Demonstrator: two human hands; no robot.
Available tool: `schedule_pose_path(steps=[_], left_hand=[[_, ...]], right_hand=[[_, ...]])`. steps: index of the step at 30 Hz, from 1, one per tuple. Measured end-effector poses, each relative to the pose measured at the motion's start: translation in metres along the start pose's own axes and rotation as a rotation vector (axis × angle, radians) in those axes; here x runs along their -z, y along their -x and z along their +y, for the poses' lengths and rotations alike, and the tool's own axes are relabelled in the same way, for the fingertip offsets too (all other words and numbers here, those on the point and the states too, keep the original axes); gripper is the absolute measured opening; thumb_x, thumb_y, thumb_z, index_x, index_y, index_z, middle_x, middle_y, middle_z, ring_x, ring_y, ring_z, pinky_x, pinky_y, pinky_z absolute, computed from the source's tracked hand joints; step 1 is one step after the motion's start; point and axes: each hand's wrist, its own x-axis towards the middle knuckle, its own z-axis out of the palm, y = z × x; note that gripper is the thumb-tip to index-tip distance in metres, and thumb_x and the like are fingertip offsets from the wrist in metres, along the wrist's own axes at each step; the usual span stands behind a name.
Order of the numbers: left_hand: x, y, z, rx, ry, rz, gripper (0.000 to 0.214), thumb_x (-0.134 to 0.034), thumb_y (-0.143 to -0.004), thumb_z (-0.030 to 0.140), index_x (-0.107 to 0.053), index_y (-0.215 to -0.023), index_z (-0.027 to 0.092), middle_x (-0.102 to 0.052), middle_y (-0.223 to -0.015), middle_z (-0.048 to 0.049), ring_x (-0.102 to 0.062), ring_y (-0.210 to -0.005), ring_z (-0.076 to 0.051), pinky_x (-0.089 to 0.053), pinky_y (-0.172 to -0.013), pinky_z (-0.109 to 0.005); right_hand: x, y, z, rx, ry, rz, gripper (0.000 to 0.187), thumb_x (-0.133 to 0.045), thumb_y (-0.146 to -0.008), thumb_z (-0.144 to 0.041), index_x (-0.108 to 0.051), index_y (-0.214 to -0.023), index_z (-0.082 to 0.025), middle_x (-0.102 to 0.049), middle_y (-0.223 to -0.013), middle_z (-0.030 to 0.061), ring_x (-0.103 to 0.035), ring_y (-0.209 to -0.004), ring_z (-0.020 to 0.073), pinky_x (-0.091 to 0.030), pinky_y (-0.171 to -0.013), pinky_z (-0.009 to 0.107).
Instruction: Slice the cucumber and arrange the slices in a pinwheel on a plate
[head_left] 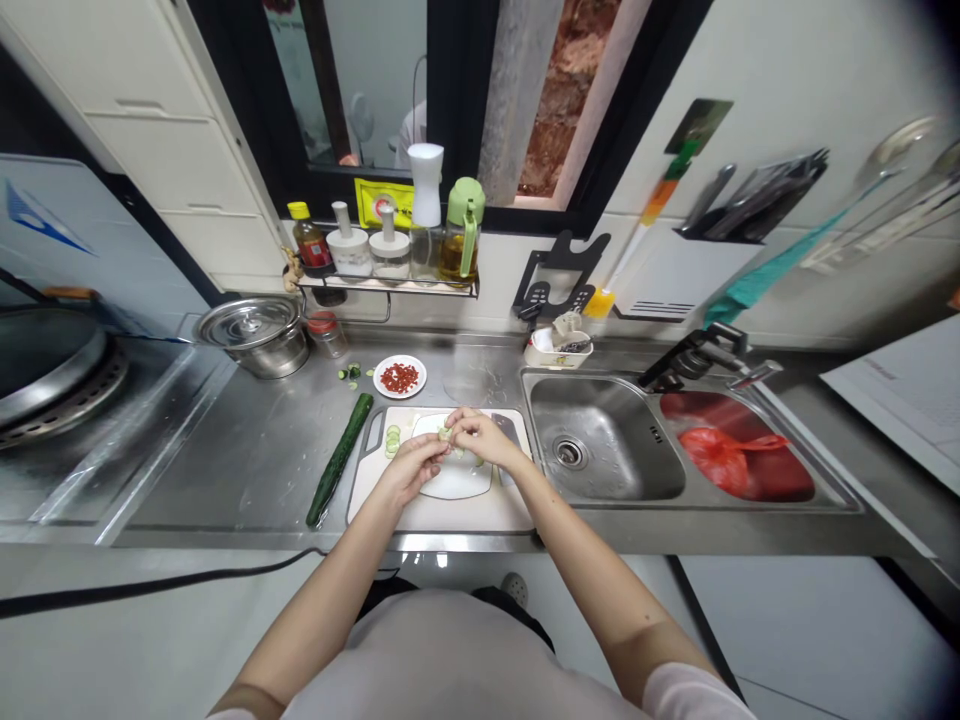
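Note:
Over a white plate [456,486] on the cutting board [495,518], both hands meet with fingertips pinched on pale green cucumber slices [444,433]. My left hand [415,467] grips them from the left, and my right hand [481,438] from the right, slightly higher. How many slices are held is hidden by the fingers. A few pale pieces show on the plate just below the hands. More round slices [392,441] lie in a short row at the board's left. Beside the board rests a long dark green cucumber [340,462].
Behind the board are a small plate of chopped red pieces [399,377] and cucumber scraps [349,372]. A lidded steel pot [262,340] stands back left, near a stove. To the right is a double sink [607,440], with a red plastic bag [724,458] in one basin.

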Motion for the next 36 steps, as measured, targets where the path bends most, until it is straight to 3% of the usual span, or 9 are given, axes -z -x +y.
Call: schedule_pose_path(steps=[10, 25, 32, 36], left_hand=[[-0.003, -0.003, 0.0, -0.024, 0.011, 0.065, 0.032, -0.084, -0.052, 0.024, -0.067, -0.076, 0.012, -0.059, -0.064, 0.0015, -0.047, -0.053, -0.002, -0.034, -0.048, -0.013], [-0.009, -0.005, -0.004, -0.075, 0.012, 0.135, 0.034, -0.082, -0.047, 0.024, -0.062, -0.072, 0.014, -0.059, -0.061, 0.0032, -0.046, -0.05, -0.003, -0.035, -0.049, -0.015], [-0.007, -0.013, -0.011, -0.123, 0.073, 0.218, 0.046, -0.082, -0.049, 0.023, -0.062, -0.09, 0.016, -0.06, -0.067, 0.0035, -0.051, -0.055, -0.004, -0.038, -0.053, -0.016], [-0.007, -0.018, -0.02, -0.11, 0.046, 0.241, 0.044, -0.08, -0.05, 0.025, -0.061, -0.088, 0.017, -0.061, -0.069, 0.0022, -0.053, -0.057, -0.005, -0.04, -0.054, -0.016]], right_hand=[[-0.003, -0.002, 0.008, -0.056, -0.06, -0.003, 0.015, -0.06, -0.069, -0.013, -0.065, -0.056, -0.018, -0.06, -0.086, 0.0017, -0.057, -0.083, 0.0137, -0.042, -0.077, 0.026], [-0.004, 0.0, 0.022, -0.171, -0.125, -0.017, 0.013, -0.064, -0.071, -0.029, -0.068, -0.065, -0.018, -0.064, -0.085, 0.0028, -0.058, -0.085, 0.0149, -0.043, -0.082, 0.027], [0.0, 0.006, 0.025, -0.353, -0.196, -0.053, 0.022, -0.064, -0.071, -0.038, -0.065, -0.076, -0.016, -0.063, -0.073, -0.0005, -0.053, -0.067, 0.0107, -0.04, -0.062, 0.021], [0.004, 0.01, 0.031, -0.413, -0.224, -0.051, 0.02, -0.065, -0.067, -0.034, -0.063, -0.076, -0.016, -0.063, -0.074, -0.0001, -0.051, -0.063, 0.009, -0.038, -0.056, 0.019]])
